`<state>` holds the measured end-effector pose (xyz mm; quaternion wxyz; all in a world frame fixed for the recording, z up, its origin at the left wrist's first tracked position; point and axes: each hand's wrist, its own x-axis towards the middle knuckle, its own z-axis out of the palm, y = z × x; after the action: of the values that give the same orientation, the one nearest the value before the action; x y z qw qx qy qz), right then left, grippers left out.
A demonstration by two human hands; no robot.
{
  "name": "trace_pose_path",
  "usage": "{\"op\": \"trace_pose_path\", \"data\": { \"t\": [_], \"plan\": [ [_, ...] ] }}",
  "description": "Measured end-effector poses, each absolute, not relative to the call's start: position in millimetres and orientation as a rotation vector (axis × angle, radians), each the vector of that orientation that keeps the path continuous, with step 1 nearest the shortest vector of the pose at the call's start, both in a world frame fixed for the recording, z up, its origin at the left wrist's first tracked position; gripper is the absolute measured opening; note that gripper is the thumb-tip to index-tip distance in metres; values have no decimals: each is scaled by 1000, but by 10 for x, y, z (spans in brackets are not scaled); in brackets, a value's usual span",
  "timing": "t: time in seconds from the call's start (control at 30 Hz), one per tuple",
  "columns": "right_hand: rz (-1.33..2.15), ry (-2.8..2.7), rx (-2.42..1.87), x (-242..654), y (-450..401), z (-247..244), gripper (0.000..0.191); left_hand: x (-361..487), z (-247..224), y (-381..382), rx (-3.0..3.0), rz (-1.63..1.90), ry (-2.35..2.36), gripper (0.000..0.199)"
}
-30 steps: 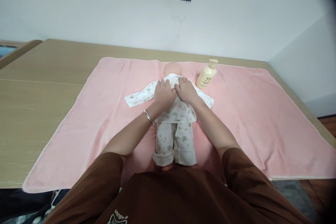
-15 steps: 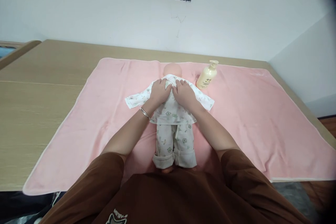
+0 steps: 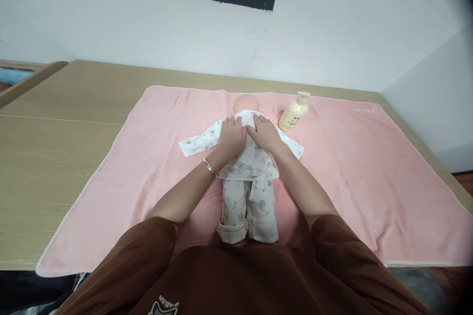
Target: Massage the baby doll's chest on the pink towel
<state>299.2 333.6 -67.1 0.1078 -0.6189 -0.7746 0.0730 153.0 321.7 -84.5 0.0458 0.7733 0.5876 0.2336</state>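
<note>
Since the preceding frame, the left hand (image 3: pixel 232 137) and right hand (image 3: pixel 266 133) have shifted slightly toward the person's right across the chest of the doll (image 3: pixel 249 167); the view has also tilted up a little.

Nearest, below both hands, are the doll's printed trousers (image 3: pixel 235 202), cuffs turned up, beside the person's brown shirt (image 3: pixel 244 275). The hem of the printed top (image 3: pixel 254 171) overlaps the waistband. Both hands lie palm down on that top, fingers lightly spread, thumb sides nearly meeting; neither appears to grip anything. A bracelet (image 3: pixel 210 168) circles the left wrist.

Risk, in the inspector's judgement: uneven pressure could slide the doll on the soft pink blanket (image 3: pixel 351 172) or ruck the top. Dragging fingertips would be the likely cause. An outward sweep of the right hand could knock the bottle.

The doll's head (image 3: pixel 247 104) lies just beyond the hands; whether it faces up or down cannot be told. Beyond and right of the right hand stands the pale-yellow pump bottle (image 3: pixel 293 115), near a sleeve end; its contents cannot be seen. Farthest are the bench (image 3: pixel 55 167) and white wall (image 3: pixel 332 34).
</note>
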Motion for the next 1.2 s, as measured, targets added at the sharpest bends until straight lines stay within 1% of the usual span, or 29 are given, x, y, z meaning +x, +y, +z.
{"op": "trace_pose_path", "data": {
  "t": [0.13,0.27,0.37,0.5,0.57,0.7,0.87,1.0,1.1,1.2],
  "plan": [
    [159,-2293,-1822,2957,3302,-667,62,1546,-851,3220,2375,751,1742,50],
    [25,-2249,-1885,2815,3093,-598,51,1417,-892,3435,2219,659,1767,56],
    [-52,-2209,-1940,2712,2942,-552,48,1363,-904,3521,2180,632,1767,57],
    [10,-2204,-1909,2766,3020,-569,45,1433,-871,3372,2323,622,1762,53],
    [94,-2221,-1872,2857,3160,-608,47,1491,-844,3243,2402,620,1775,52],
    [217,-2212,-1847,2950,3326,-667,59,1544,-810,3120,2397,588,1858,57],
    [47,-2228,-1882,2800,3080,-597,50,1449,-788,3318,2316,550,1790,51],
    [41,-2326,-1839,2750,2976,-540,47,1410,-781,3404,2239,568,1798,50],
    [69,-2325,-1821,2804,3102,-585,49,1430,-807,3376,2228,631,1841,49],
    [72,-2272,-1824,2858,3259,-676,55,1444,-857,3358,2223,698,1861,44]
  ]
}}
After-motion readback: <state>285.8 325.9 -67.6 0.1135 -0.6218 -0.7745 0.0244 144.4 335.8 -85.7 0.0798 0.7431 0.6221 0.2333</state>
